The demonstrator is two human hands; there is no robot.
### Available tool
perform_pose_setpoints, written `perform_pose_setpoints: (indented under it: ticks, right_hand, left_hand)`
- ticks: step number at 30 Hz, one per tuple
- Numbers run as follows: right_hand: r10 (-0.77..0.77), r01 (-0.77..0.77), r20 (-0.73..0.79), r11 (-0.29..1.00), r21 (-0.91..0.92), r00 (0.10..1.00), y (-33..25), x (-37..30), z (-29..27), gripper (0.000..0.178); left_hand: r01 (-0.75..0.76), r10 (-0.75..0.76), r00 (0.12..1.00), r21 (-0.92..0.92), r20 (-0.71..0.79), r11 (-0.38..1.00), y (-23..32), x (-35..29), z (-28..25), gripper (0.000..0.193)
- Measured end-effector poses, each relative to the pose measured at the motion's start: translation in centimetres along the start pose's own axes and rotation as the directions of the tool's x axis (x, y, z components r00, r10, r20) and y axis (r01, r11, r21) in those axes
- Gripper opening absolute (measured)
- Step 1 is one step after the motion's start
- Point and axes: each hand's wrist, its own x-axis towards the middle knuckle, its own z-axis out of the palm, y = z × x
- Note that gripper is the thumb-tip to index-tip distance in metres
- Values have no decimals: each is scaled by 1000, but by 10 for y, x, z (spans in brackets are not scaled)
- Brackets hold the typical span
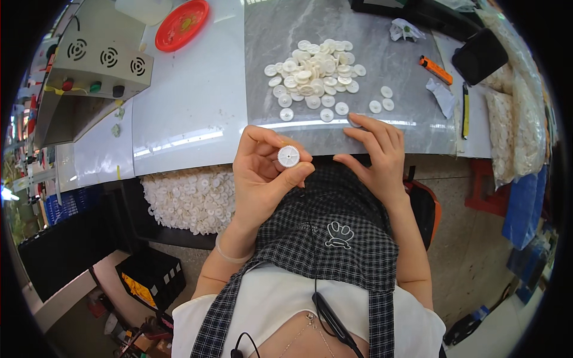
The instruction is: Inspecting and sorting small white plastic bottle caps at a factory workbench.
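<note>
Just in front of the table edge, my left hand pinches a small white plastic gear between thumb and fingers, its toothed face turned up. My right hand is at the edge with thumb and fingers apart. Its forefinger tip reaches over the tabletop and touches or covers another gear, mostly hidden by the finger. Beyond both hands lies a heap of white gears on the grey marbled table mat. Several gears lie loose along the heap's near side, and a few single gears sit to its right.
Below the table at left stands a dark bin full of small white parts. A red plate and a grey metal machine with buttons are at left. An orange lighter, a cutter knife and crumpled paper lie at right.
</note>
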Motion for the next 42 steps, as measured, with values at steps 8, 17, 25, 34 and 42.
perform_pose_setpoints:
  ticks: [8,17,25,34,42]
  right_hand:
    - [0,0,-17,999,32,1000,-5,-1,0,40]
    - [178,-118,-112,906,407,978,-19,-16,-8,17]
    - [441,-415,207,450,791,873,-49,6,-20,26]
    - [101,-103,17,982,159,995,-17,16,0,44]
    - [5,-6,8,992,127,1000,-10,-7,-2,47]
  left_hand:
    - [-102,107,993,105,-43,989,-1,-1,-2,39]
    - [302,-303,953,-41,-19,952,-13,-5,4,22]
    - [595,-542,787,-129,293,794,-24,-9,15,49]
    - [604,-509,793,-317,335,732,-25,-6,4,43]
    - [537,-548,835,-280,42,796,-13,-3,26,39]
